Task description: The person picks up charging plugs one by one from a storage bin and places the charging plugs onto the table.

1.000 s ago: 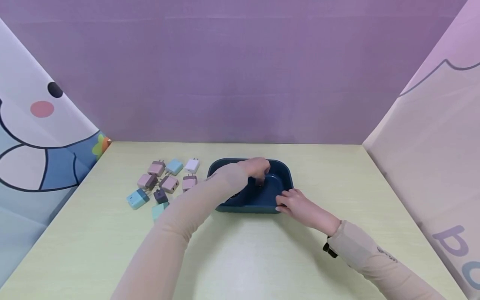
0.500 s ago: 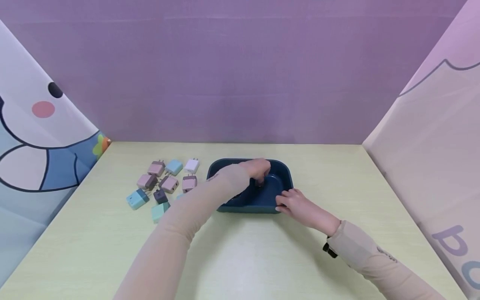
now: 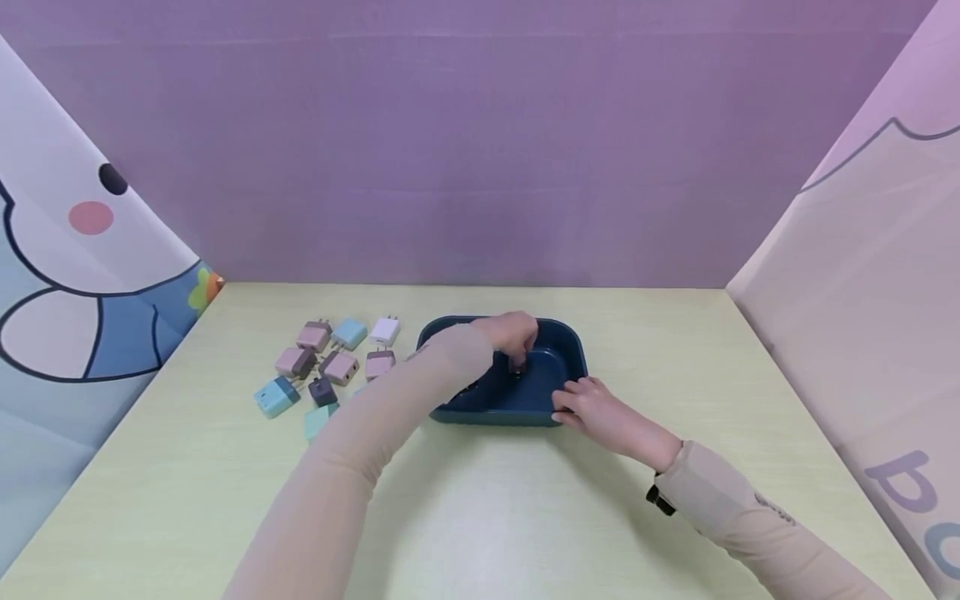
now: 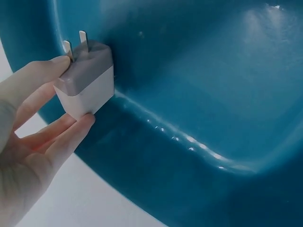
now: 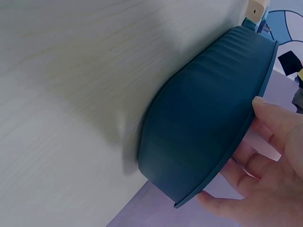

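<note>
A dark blue plastic basin (image 3: 498, 418) stands on the table. My left hand (image 3: 510, 333) reaches down inside it. In the left wrist view, thumb and fingers pinch a two-tone plug charger (image 4: 90, 78), mauve-grey on top and pale below, its two metal prongs pointing up. The charger is near the basin's inner wall. My right hand (image 3: 600, 410) grips the basin's near right corner. The right wrist view shows the thumb on the rim and the other fingers over it, against the basin's outer wall (image 5: 203, 109).
Several loose plug chargers lie left of the basin: pink-and-mauve ones (image 3: 313, 336), light blue ones (image 3: 276, 397), a white one (image 3: 386, 331), a dark one (image 3: 322, 392) and a mint one (image 3: 318, 420). My left sleeve (image 3: 352, 450) overlaps part of the group. A purple backdrop (image 3: 480, 167) rises behind.
My left hand and forearm shift very slightly left inside the basin over the last half second. The right hand keeps its grip on the rim, and the basin stays in place.
</note>
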The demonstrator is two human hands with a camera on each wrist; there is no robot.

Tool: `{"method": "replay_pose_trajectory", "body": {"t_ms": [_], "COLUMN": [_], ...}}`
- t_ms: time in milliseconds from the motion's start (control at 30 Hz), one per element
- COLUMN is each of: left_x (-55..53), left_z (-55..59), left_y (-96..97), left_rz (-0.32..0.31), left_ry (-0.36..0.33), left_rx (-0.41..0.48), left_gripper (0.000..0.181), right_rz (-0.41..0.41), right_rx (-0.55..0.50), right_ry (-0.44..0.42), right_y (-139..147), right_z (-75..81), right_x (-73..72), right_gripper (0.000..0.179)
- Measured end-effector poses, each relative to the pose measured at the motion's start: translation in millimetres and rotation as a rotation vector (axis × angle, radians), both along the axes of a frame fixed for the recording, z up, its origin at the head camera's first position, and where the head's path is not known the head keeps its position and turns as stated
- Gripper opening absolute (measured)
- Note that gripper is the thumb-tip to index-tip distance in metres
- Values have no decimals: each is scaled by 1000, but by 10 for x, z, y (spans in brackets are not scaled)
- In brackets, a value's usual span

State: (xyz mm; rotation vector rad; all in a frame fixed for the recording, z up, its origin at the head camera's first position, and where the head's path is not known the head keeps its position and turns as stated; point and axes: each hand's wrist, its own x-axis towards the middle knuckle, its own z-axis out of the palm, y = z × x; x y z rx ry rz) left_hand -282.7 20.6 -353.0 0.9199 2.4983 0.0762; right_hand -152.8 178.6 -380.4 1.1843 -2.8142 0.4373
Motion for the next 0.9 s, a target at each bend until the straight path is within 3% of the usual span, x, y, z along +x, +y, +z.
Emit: {"method": "replay_pose_trajectory", "body": {"t_ms": [333, 600, 900], "left_x": [77, 117, 142], "left_z": [158, 222, 260], "left_y": [-62, -125, -215], "left_rz": [-8, -19, -61], "left_ry": [-59, -72, 8], "left_rx": [43, 104, 120], "left_gripper": [5, 22, 25], "right_rz": [6, 4, 8], "right_rx": [-5, 0, -4], "right_ry": [-1, 5, 10], "right_y": [0, -1, -8], "right_z": [-9, -8, -2], "right_x": [-5, -3, -3], "right_gripper": [16, 14, 15]}}
